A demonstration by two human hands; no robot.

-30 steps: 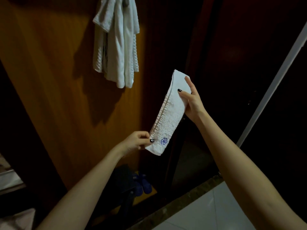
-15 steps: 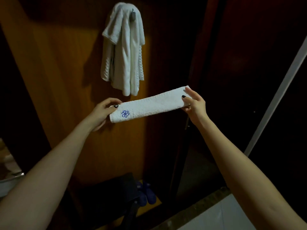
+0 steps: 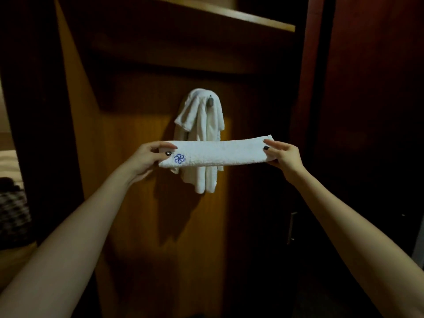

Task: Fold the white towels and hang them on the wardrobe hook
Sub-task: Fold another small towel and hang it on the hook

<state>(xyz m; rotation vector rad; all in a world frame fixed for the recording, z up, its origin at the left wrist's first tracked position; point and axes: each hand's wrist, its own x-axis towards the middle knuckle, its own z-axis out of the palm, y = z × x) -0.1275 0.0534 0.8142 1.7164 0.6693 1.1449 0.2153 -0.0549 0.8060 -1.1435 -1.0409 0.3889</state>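
Holding a folded white towel (image 3: 218, 152) stretched level betw. both hands, in front of the open wardrobe (image 3: 137, 125). L hand (image 3: 149, 157): thumb on the front face, fingers curled behind, pinching the towel's left end just beside a blue flower emblem (image 3: 179, 158). R hand (image 3: 283, 154): thumb on the front, fingers around the back, pinching the right end. The towel forms a narrow horizontal strip held in the air, crossing in front of the lower half of the hung towels (image 3: 202, 115); whether strip and hung towels touch cannot be told. Wardrobe contents: a bunch of white towels draped over a small metal hook (image 3: 210, 101) on the wooden back panel, their ends hanging below the held strip; a wooden shelf (image 3: 229, 17) spans the compartment above the hook. R of the compartment: dark door (image 3: 367, 111) w/ a metal handle (image 3: 292, 228). Far left: a dark patterned item (image 3: 13, 216), too dim to identify.
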